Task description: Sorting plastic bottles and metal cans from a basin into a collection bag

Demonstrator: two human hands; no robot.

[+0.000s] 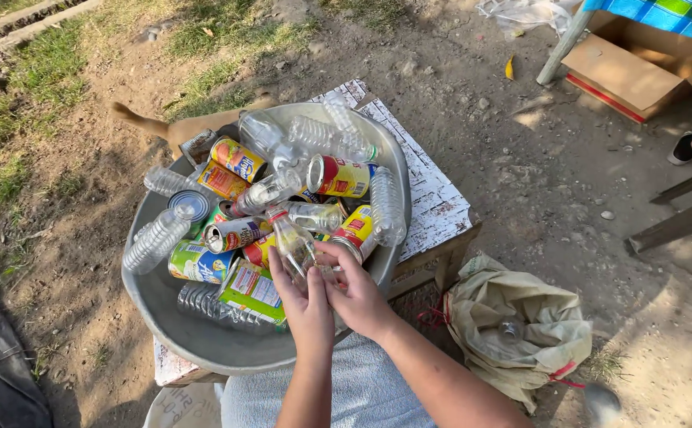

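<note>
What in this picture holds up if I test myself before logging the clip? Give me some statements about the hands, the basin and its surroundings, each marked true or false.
1. Both hands, the left hand and the right hand, are on one clear plastic bottle. True.
2. The grey metal basin holds only glass jars. False: it holds clear plastic bottles and printed tin cans.
3. The basin rests on a white wooden stand with peeling paint. True.
4. A blue bucket stands on the ground to the right of the stand. False: a tan sack lies there, open at the top.
5. An open cardboard box sits on the dirt at upper right. True.
</note>
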